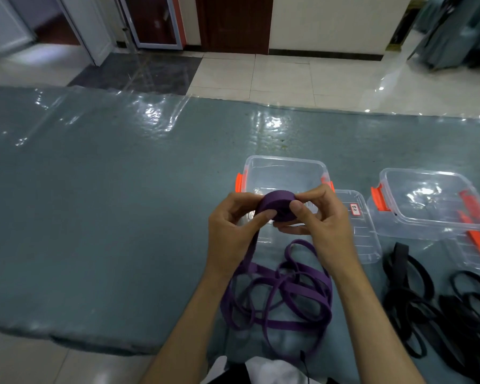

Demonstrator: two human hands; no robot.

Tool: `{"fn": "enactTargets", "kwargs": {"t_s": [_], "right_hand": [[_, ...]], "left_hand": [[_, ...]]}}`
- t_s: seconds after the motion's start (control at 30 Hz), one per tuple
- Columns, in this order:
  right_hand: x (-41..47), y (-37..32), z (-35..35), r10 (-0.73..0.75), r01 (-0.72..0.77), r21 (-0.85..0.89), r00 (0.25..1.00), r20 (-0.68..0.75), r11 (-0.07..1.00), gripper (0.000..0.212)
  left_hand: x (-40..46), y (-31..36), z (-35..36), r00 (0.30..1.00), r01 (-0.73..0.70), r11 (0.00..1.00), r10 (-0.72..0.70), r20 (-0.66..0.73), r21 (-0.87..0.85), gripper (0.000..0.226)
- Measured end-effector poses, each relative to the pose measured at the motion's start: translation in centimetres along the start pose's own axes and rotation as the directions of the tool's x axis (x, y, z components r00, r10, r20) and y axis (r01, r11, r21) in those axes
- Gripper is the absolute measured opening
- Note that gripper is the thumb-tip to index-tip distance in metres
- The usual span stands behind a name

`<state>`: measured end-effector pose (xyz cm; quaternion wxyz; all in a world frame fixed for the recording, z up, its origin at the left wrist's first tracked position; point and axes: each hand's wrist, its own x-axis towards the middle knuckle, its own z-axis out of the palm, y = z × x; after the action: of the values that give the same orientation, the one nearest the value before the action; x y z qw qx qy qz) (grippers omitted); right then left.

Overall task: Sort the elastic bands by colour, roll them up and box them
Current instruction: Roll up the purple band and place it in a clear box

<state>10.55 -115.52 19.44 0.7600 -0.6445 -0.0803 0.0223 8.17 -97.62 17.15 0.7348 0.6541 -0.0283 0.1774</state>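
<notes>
Left hand (230, 231) and right hand (319, 220) both pinch one purple roll (275, 207); two clear boxes (286, 173) (432, 200); black bands (455, 306) uncountable.

Two clear boxes (286, 176) (432, 200) (open), two hands (233, 231) (324, 225).

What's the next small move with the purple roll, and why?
Probably another turn of winding: the purple roll is pinched between the left hand and right hand, but a tail runs down to the loose purple band on the mat. The clear box behind looks empty.
</notes>
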Motion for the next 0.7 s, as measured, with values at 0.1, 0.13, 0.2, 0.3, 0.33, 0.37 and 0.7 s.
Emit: {"fn": "enactTargets", "kwargs": {"t_s": [0.1, 0.13, 0.2, 0.3, 0.33, 0.37, 0.7], "right_hand": [[-0.4, 0.5, 0.5, 0.004, -0.007, 0.067, 0.999, 0.039, 0.998, 0.028], [-0.5, 0.7, 0.4, 0.029, -0.032, 0.060, 0.998, 0.058, 0.998, 0.030], [-0.4, 0.6, -0.3, 0.082, -0.081, -0.022, 0.991, 0.105, 0.997, 0.031], [-0.1, 0.0, -1.8, 0.122, -0.098, -0.165, 0.982, 0.145, 0.981, 0.024], [0.0, -0.3, -2.0, 0.119, -0.095, -0.164, 0.982, 0.145, 0.982, 0.021], [0.0, -0.5, -2.1, 0.113, -0.093, -0.147, 0.984, 0.136, 0.985, 0.018], [-0.7, 0.1, -0.5, 0.109, -0.112, 0.019, 0.988, 0.110, 0.994, 0.033]], "left_hand": [[0.4, 0.0, -0.7, 0.999, 0.012, 0.999, -0.011, 0.031, -0.039, 0.028], [0.5, 0.1, -0.8, 0.999, 0.021, 0.999, -0.019, 0.048, -0.049, 0.028], [0.4, 0.3, -1.0, 0.997, 0.012, 1.000, -0.011, 0.072, -0.018, 0.028], [0.5, 0.7, -1.0, 0.994, -0.020, 0.999, 0.016, 0.105, 0.029, 0.036], [0.6, 0.7, -0.9, 0.994, -0.013, 1.000, 0.010, 0.108, 0.022, 0.040], [0.6, 0.8, -0.8, 0.994, 0.002, 1.000, -0.003, 0.106, 0.009, 0.043], [0.0, -0.2, -0.6, 0.996, 0.052, 0.990, -0.042, 0.077, -0.134, 0.034]]}}
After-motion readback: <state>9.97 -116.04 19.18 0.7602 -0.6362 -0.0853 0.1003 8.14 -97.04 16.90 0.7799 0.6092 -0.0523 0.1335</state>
